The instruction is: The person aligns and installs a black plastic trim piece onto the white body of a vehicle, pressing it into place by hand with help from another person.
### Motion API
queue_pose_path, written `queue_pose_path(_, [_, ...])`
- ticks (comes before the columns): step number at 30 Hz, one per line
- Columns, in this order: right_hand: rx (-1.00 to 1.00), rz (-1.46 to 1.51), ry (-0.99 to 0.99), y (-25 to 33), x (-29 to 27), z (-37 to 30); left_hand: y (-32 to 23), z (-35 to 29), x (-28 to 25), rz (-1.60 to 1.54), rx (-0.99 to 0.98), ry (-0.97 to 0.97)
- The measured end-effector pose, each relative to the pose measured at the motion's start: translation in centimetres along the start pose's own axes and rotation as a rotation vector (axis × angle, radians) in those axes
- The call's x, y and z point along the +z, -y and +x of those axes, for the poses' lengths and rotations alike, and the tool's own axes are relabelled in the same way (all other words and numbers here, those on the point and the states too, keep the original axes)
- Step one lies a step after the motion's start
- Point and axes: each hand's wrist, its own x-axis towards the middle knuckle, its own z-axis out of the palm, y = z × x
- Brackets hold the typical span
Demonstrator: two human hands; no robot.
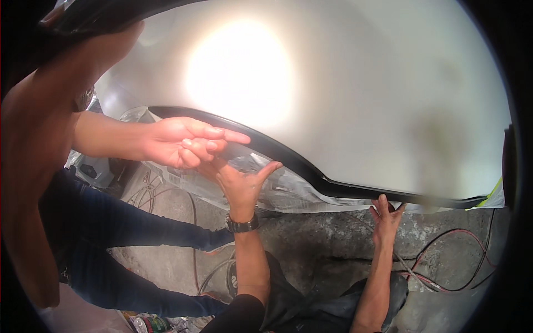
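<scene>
A long curved black trim strip (288, 161) runs along the lower edge of a large pale, glossy panel (366, 100). My left hand (240, 180), with a dark watch on its wrist, is raised below the strip's middle. Its thumb stretches out toward the strip; a co-worker's hand hides some of its fingers. Farther right, my right hand (385, 219) reaches up to the strip's lower edge. One fingertip lies on the black face, while the thumb and other fingers sit at the edge below. The co-worker's hand (183, 141) points along the strip with its index finger.
Clear plastic sheeting (272, 183) hangs beneath the strip. Red and dark hoses (438, 241) curl over the concrete floor (322, 238). A co-worker in blue jeans (139, 216) stands close on the left. A can (150, 323) lies at the bottom left.
</scene>
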Motion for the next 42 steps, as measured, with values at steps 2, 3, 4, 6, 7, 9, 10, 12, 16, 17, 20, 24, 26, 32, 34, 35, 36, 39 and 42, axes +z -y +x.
queue_pose_path(2, [-0.014, -0.029, 0.011, 0.2, 0.2, -0.3, 0.4, -0.4, 0.1, -0.095, -0.086, 0.076])
queue_pose_path(3, [-0.02, -0.042, 0.018, 0.3, 0.3, -0.3, 0.5, -0.5, 0.1, -0.095, -0.095, 0.081])
queue_pose_path(4, [-0.011, -0.028, 0.033, 0.3, 0.1, -0.3, 0.4, -0.6, 0.0, -0.08, -0.095, 0.077])
queue_pose_path(6, [0.009, 0.001, 0.067, 0.0, 0.0, -0.1, 0.1, -0.6, -0.3, -0.006, -0.08, 0.041])
queue_pose_path(7, [0.003, -0.004, 0.052, 0.1, -0.3, 0.1, -0.2, -0.5, 0.0, 0.014, -0.07, 0.029])
queue_pose_path(9, [-0.008, -0.015, 0.021, 0.4, -0.7, 0.4, -0.6, -0.4, 0.8, 0.027, -0.057, 0.008])
queue_pose_path(10, [-0.004, -0.017, 0.022, 0.6, -0.2, 0.1, -0.7, -0.3, 0.5, 0.058, -0.048, -0.005])
queue_pose_path(12, [0.018, -0.013, 0.02, 0.2, -0.1, 0.1, -0.4, -0.4, 0.2, 0.006, -0.048, -0.049])
queue_pose_path(16, [0.027, -0.004, 0.009, -0.1, 0.0, 0.1, -0.9, 0.7, -0.4, 0.045, 0.128, -0.091])
queue_pose_path(17, [0.023, -0.008, 0.013, 0.0, 0.0, 0.1, -0.8, 0.7, -0.5, 0.048, 0.125, -0.089])
queue_pose_path(20, [0.018, -0.012, 0.017, 0.2, 0.1, 0.1, -0.7, 0.7, -0.5, 0.052, 0.122, -0.088])
queue_pose_path(24, [0.024, 0.011, 0.014, 0.2, 0.1, 0.1, -1.0, 0.8, -0.5, 0.051, 0.123, -0.1])
queue_pose_path(26, [0.025, 0.014, 0.013, 0.2, -0.1, 0.1, -1.1, 0.8, -0.3, 0.043, 0.13, -0.107])
queue_pose_path(32, [0.01, 0.028, 0.001, -0.3, 0.0, 0.3, -1.1, 0.8, -0.4, 0.118, 0.17, -0.119])
queue_pose_path(34, [0.005, 0.01, -0.012, -0.2, 0.0, 0.2, -0.7, 0.5, -0.2, 0.117, 0.184, -0.129])
queue_pose_path(35, [0.001, 0.001, -0.018, -0.3, 0.0, 0.4, -0.7, 0.4, -0.1, 0.117, 0.191, -0.136])
queue_pose_path(36, [0.002, 0.003, -0.013, -0.4, -0.1, 0.4, -0.8, 0.3, 0.0, 0.142, 0.165, -0.124])
queue_pose_path(39, [0.003, -0.002, -0.001, -0.5, -0.4, 0.6, -1.2, 0.5, -0.1, 0.085, 0.211, -0.121])
queue_pose_path(42, [-0.012, -0.047, -0.05, -0.7, -0.2, 0.6, -1.7, 0.6, -0.2, 0.089, 0.191, -0.1])
